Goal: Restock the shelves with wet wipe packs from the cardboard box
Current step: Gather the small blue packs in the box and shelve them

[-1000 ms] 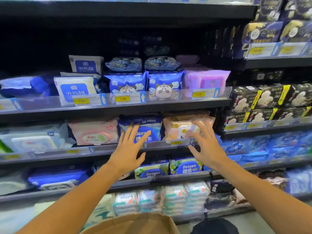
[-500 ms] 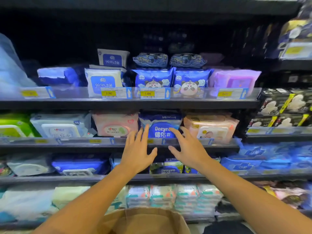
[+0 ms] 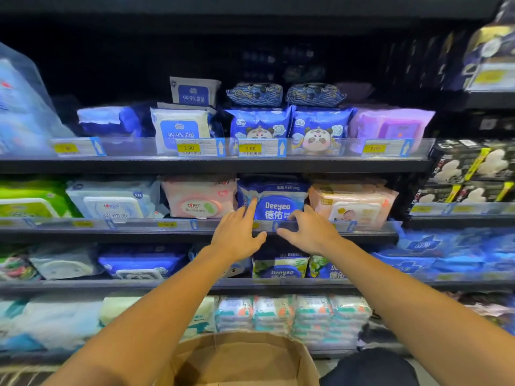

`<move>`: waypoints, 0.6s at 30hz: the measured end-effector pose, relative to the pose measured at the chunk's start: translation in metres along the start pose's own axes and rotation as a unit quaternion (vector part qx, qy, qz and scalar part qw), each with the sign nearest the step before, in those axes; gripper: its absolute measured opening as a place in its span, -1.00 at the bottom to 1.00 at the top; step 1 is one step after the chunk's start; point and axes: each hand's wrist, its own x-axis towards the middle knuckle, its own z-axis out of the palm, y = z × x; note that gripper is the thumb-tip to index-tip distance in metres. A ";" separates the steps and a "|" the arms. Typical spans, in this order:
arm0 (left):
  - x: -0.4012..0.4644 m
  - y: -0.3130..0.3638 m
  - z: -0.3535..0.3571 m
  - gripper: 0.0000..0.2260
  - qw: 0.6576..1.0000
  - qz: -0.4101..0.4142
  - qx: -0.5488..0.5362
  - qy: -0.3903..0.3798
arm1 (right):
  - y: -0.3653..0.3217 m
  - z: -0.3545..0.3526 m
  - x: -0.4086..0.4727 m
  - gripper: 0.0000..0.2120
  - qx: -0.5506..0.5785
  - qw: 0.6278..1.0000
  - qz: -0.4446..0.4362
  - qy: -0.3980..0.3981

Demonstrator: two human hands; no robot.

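Both hands have closed in, open fingers touching the upright, front-facing Deeyeo pack (image 3: 274, 201).

Blue Deeyeo pack (image 3: 274, 203) between pink pack (image 3: 199, 200) and peach pack (image 3: 352, 204); brown cardboard box (image 3: 239, 360).

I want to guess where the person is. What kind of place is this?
Most likely a shop aisle, such as a supermarket. Long dark shelves hold rows of wet wipe packs, like the blue Deeyeo pack. Yellow price tags sit along the shelf edges, and an open brown cardboard box waits below for restocking.
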 end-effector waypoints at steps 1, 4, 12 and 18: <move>-0.006 -0.003 -0.003 -0.29 1.000 0.007 -0.005 0.014 | -0.001 0.000 -0.006 -0.42 0.009 1.000 -0.004 0.022; -0.033 -0.028 -0.014 -0.40 0.996 0.028 0.009 0.088 | -0.009 0.009 -0.031 -0.45 0.053 0.987 -0.039 0.149; -0.069 -0.114 -0.027 -0.42 0.988 -0.007 0.109 0.107 | -0.080 0.038 -0.020 -0.38 0.014 0.976 -0.206 0.072; -0.057 -0.137 -0.030 -0.51 0.988 -0.092 -0.007 0.123 | -0.121 0.040 0.011 -0.37 0.018 0.983 -0.182 0.034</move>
